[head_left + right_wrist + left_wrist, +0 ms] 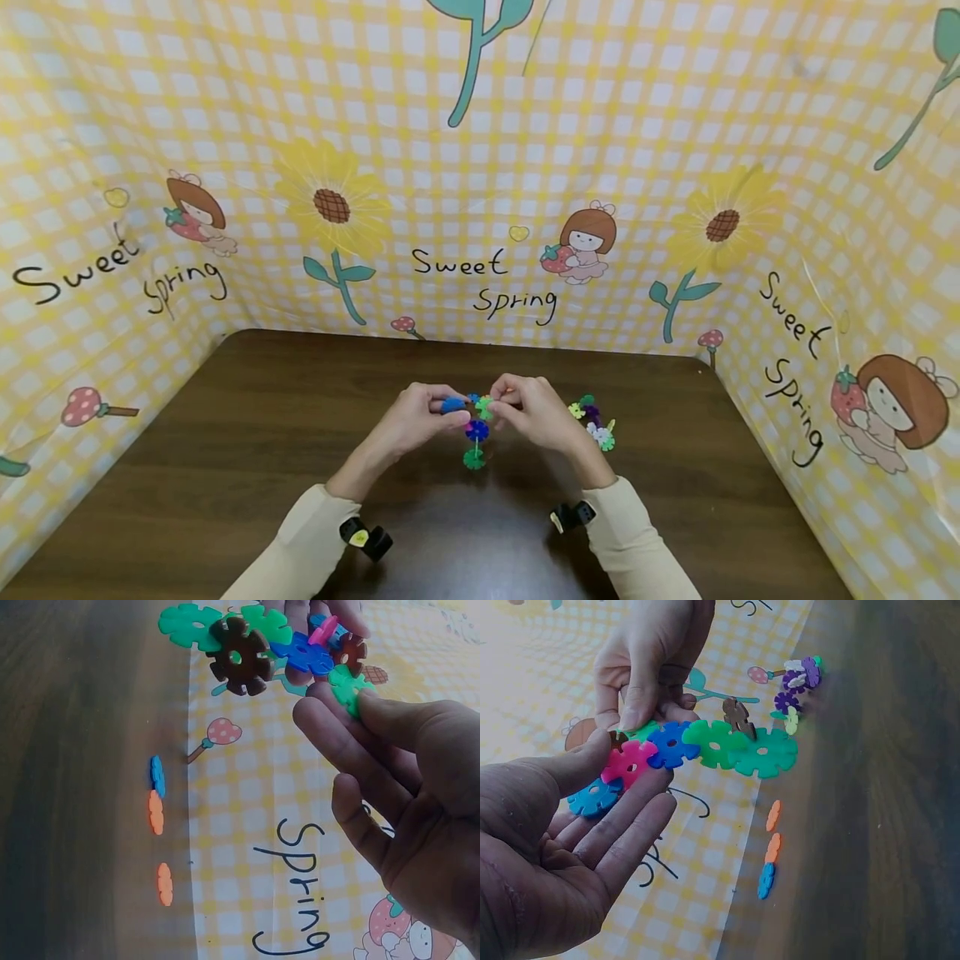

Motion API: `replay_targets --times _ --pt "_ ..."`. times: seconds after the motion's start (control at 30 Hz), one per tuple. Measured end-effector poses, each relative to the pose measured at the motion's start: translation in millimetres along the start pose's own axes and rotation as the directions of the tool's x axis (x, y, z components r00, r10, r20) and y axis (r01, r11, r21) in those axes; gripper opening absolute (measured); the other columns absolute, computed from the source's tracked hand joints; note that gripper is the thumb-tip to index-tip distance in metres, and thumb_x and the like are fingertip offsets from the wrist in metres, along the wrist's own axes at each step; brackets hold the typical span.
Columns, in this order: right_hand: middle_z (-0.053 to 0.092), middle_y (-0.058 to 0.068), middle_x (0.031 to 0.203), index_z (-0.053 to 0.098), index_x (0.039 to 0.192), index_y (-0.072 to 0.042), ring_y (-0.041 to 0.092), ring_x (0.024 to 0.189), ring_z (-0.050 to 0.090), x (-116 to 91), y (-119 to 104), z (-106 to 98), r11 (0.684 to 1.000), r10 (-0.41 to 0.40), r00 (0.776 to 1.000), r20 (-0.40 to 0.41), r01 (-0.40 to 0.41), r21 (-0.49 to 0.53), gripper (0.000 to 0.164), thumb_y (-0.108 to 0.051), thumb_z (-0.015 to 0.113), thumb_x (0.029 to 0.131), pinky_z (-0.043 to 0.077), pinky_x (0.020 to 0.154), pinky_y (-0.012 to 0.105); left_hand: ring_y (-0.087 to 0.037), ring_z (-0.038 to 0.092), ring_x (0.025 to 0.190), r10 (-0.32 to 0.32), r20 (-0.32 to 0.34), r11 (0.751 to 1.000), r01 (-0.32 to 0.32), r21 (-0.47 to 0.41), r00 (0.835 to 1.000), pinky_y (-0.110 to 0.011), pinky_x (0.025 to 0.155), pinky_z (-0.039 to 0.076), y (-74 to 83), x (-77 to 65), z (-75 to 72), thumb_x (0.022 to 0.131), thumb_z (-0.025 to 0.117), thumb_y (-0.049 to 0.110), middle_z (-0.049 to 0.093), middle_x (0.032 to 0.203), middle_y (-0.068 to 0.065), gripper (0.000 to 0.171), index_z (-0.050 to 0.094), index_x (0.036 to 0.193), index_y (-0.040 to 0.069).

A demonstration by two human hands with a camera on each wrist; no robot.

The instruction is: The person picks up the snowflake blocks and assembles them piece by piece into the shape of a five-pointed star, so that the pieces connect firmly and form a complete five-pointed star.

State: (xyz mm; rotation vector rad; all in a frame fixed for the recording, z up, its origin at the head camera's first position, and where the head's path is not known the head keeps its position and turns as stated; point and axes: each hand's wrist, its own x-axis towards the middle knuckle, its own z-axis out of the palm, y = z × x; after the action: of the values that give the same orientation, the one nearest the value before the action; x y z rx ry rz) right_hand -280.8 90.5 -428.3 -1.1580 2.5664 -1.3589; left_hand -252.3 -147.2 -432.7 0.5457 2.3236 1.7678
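Observation:
Both hands hold a chain of slotted, flower-shaped plastic discs above the table. With thumb and fingers, my left hand pinches the end with a pink disc and a light blue disc. My right hand pinches a small green disc beside a brown one. From there the chain runs through a dark blue disc and a green disc to a teal-green disc. Another brown disc sticks out crosswise near that far end.
Right of the hands, a cluster of purple, white, yellow and green discs lies on the dark wooden table. A loose orange disc and a joined orange-and-blue pair lie farther back. Checked cloth walls the table's back and sides.

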Motion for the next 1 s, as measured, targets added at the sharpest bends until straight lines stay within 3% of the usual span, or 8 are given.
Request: replay_targets --times 0.13,0.3,0.43,0.7,0.87,1.0 --pt "0.074 0.002 0.082 0.063 0.100 -0.006 0.020 0.070 0.071 2 -2 1 1.000 0.023 0.999 -0.026 -0.023 0.020 0.005 -0.011 0.064 0.099 0.057 0.064 0.027 -0.031 0.072 0.093 0.011 0.012 0.999 -0.012 0.050 1.000 -0.050 0.083 0.056 -0.4 0.8 1.0 0.096 0.070 0.018 0.074 0.101 -0.014 0.030 0.068 0.117 -0.003" --pt "0.072 -0.002 0.081 0.066 0.100 -0.009 0.018 0.065 0.068 8 -4 6 0.999 0.027 0.999 -0.024 -0.026 0.021 0.007 -0.015 0.066 0.098 0.057 0.061 0.030 -0.025 0.067 0.088 0.046 0.058 0.991 -0.052 0.123 0.997 -0.044 0.081 0.057 -3.8 2.9 6.8 0.097 0.069 0.028 0.072 0.099 -0.007 0.031 0.070 0.116 0.004" --pt "0.072 -0.003 0.080 0.068 0.101 -0.011 0.019 0.067 0.068 12 -3 6 0.999 0.041 0.999 -0.007 -0.041 0.009 0.009 -0.019 0.065 0.099 0.056 0.063 0.029 -0.024 0.068 0.084 0.043 0.049 0.994 -0.048 0.100 0.998 -0.049 0.080 0.057 -6.5 2.8 9.4 0.097 0.069 0.024 0.070 0.095 -0.006 0.022 0.070 0.109 0.005" --pt "0.074 0.011 0.096 0.068 0.110 -0.004 0.027 0.076 0.072 3 8 -10 0.995 0.100 0.995 0.005 -0.100 -0.024 0.014 -0.011 0.064 0.099 0.057 0.071 0.027 -0.031 0.070 0.083 0.003 0.053 0.999 -0.005 0.032 0.999 -0.055 0.082 0.055 -10.2 3.4 12.6 0.096 0.070 0.019 0.069 0.092 -0.009 0.016 0.068 0.104 0.005" --pt "0.073 0.001 0.094 0.070 0.108 -0.009 0.018 0.076 0.070 -11 17 -26 0.979 0.127 0.992 -0.004 -0.126 -0.159 0.011 -0.014 0.065 0.099 0.056 0.068 0.026 -0.042 0.069 0.089 -0.015 0.059 1.000 0.014 0.017 0.998 -0.054 0.083 0.055 -10.2 2.7 14.4 0.096 0.070 0.020 0.068 0.093 -0.009 0.017 0.066 0.104 0.006" --pt "0.071 -0.003 0.095 0.072 0.104 -0.013 0.014 0.082 0.068 -27 25 -40 0.930 0.172 0.985 -0.019 -0.169 -0.326 0.009 -0.015 0.066 0.098 0.055 0.071 0.031 -0.044 0.068 0.091 -0.029 0.068 0.999 0.028 0.015 0.997 -0.053 0.084 0.055 -10.0 2.8 14.3 0.096 0.070 0.020 0.069 0.095 -0.009 0.018 0.065 0.106 0.006"
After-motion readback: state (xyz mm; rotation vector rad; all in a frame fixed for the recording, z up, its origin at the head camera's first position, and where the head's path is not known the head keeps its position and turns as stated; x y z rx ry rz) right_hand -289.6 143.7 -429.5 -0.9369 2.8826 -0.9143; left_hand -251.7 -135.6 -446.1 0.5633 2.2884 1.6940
